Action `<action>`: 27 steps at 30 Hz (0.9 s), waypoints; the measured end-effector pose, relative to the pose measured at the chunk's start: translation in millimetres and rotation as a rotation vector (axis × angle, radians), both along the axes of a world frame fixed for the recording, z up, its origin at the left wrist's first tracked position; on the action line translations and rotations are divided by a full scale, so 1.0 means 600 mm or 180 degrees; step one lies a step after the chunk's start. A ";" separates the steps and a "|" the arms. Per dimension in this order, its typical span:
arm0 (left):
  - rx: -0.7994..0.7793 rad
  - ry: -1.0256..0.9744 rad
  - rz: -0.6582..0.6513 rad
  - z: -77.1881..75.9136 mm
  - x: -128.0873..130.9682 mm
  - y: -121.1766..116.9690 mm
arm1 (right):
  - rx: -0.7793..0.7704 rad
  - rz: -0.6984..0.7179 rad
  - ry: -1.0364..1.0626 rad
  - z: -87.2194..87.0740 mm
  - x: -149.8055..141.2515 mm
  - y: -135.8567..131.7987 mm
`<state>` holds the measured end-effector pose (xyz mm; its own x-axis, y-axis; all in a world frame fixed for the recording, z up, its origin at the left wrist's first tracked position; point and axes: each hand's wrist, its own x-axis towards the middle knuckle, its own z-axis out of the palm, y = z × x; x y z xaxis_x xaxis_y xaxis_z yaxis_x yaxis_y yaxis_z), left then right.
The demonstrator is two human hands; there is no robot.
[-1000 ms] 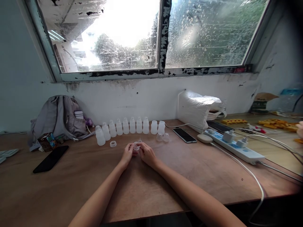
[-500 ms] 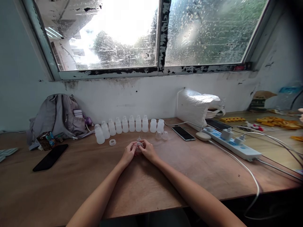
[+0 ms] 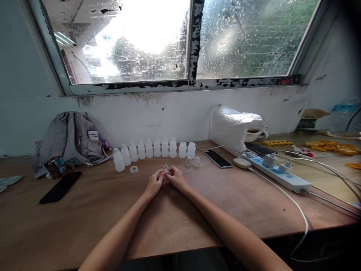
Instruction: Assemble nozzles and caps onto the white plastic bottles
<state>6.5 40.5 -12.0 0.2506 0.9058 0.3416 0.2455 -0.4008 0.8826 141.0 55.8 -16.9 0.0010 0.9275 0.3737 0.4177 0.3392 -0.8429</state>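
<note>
My left hand (image 3: 153, 184) and my right hand (image 3: 177, 177) meet at the middle of the wooden table (image 3: 84, 210), fingers pinched together round a small translucent plastic cap piece (image 3: 166, 174). Just beyond them a row of several small white plastic bottles (image 3: 149, 149) stands along the wall. A loose white ring (image 3: 134, 169) lies left of my hands. A small clear nipple (image 3: 166, 165) stands right behind my fingers, and two clear domed caps (image 3: 192, 162) lie to the right.
A grey backpack (image 3: 67, 141), a small carton (image 3: 55, 166) and a black phone (image 3: 60, 187) are at the left. At the right lie another phone (image 3: 218, 159), a white bag (image 3: 235, 128), a power strip (image 3: 278, 174) with cables, and yellow parts (image 3: 332, 146).
My hands have stayed together on the small piece and drawn slightly towards me; the view shifted a little.
</note>
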 end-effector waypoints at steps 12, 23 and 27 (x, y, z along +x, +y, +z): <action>-0.0007 0.0049 0.0001 -0.001 0.008 -0.006 | 0.0063 -0.0082 -0.0026 0.001 -0.002 0.001; 0.0187 0.0179 0.0005 0.001 0.009 -0.013 | 0.0092 -0.0122 -0.0067 -0.001 -0.001 0.003; 0.0252 0.0268 -0.0027 0.003 0.009 -0.015 | 0.0091 -0.0134 -0.0053 -0.005 0.000 0.005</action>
